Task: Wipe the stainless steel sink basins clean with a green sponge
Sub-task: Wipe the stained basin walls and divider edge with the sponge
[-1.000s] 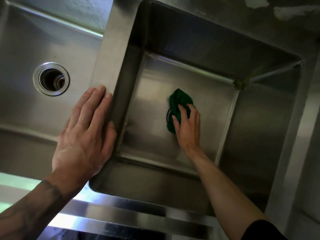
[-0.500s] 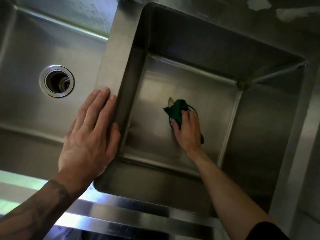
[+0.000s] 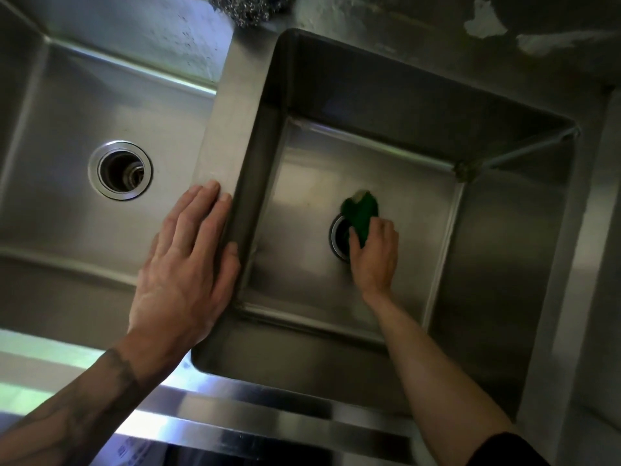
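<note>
**Green sponge at the right basin's drain**

The green sponge sits on the floor of the right basin, overlapping the far edge of its drain. Your right hand grips it with fingers curled over its near half, so only the far end shows, with a pale patch at its tip. The hand and sponge hide most of the drain; only its left arc is visible.

Your left hand lies flat with fingers straight and together on the divider between the basins, holding nothing. The left basin shows its open drain but is cut off at the left edge. A steel-wool scourer is cropped at the top. A dark build-up sits in the right basin's far right corner; what it is cannot be told.
</note>
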A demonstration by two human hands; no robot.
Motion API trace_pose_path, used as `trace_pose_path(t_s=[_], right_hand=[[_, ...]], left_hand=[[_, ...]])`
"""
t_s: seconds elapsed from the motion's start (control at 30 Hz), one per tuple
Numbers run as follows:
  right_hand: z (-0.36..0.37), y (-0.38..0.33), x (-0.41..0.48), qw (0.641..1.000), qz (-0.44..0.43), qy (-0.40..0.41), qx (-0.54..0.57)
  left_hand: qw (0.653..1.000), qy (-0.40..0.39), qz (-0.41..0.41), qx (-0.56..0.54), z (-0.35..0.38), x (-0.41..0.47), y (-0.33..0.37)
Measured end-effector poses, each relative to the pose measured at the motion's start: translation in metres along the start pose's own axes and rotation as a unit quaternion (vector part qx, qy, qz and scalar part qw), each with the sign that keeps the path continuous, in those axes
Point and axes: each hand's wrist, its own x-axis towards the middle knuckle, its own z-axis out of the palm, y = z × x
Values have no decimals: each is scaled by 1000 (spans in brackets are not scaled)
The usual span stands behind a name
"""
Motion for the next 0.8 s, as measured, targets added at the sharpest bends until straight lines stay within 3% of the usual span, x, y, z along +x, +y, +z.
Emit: trace_pose_path(t_s=[0.07,0.17,0.23,0.3,0.37,0.43,0.6,0.73,0.8], right_hand=[[16,-12,-18,998,-14,-45,-34],[6,-30,0,990,66,-123,15],[-16,-29,22,971,122,-189,84],[-39,-31,34,929,183,-220,236],[-46,-39,43,902,214,-163,337],[-35,-46,56,903,215,-82,363],[10,-53,68,981,131,6,145],[37,-77,67,988,67,42,131],[44,-106,74,982,65,18,177]], left_hand=[[1000,-1,-6,9,-5,6,2],[1000,1,-3,24,-10,25,0],[1000,2,6,26,-9,40,-2],[999,14,4,29,-5,51,-1],[999,23,-2,32,0,56,3],[999,31,-6,36,3,56,4],[998,40,5,38,6,54,2],[999,40,4,35,8,54,2],[998,45,6,32,9,55,1]])
